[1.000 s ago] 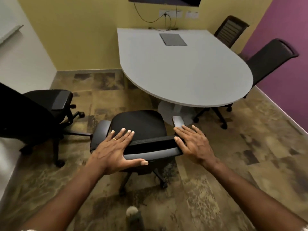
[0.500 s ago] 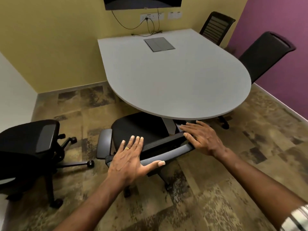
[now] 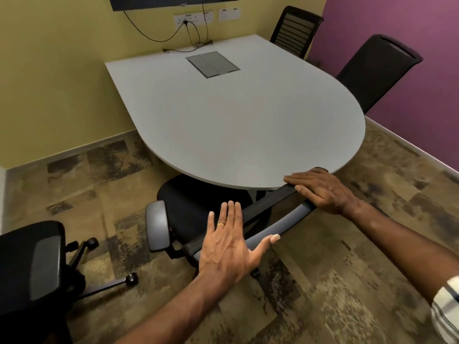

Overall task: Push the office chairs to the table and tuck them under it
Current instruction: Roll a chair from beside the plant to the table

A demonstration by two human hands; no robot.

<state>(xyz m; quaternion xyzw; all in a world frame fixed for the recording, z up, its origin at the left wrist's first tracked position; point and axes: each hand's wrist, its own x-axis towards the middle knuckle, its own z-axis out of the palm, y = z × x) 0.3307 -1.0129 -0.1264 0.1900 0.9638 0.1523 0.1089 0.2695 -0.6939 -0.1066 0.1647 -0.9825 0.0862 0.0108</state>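
A black office chair [image 3: 196, 209] stands at the rounded near end of the grey table [image 3: 236, 120], its seat partly under the tabletop and its right side at the table edge. My left hand [image 3: 228, 247] lies flat on the chair's backrest [image 3: 278, 222], fingers spread and the thumb along the grey rim. My right hand [image 3: 323, 189] rests palm down on the backrest's right end, touching the table edge. The chair's left armrest [image 3: 156, 227] sticks out clear of the table.
A second black office chair [image 3: 32, 264] stands loose at the lower left, away from the table. Two more chairs [image 3: 295, 28] [image 3: 377, 70] sit against the table's far right side by the purple wall. Cables hang from wall sockets [image 3: 193, 18].
The chair has rolled forward so its seat and right armrest have gone under the tabletop. Both hands moved forward with the backrest, and the view has come closer to the table.
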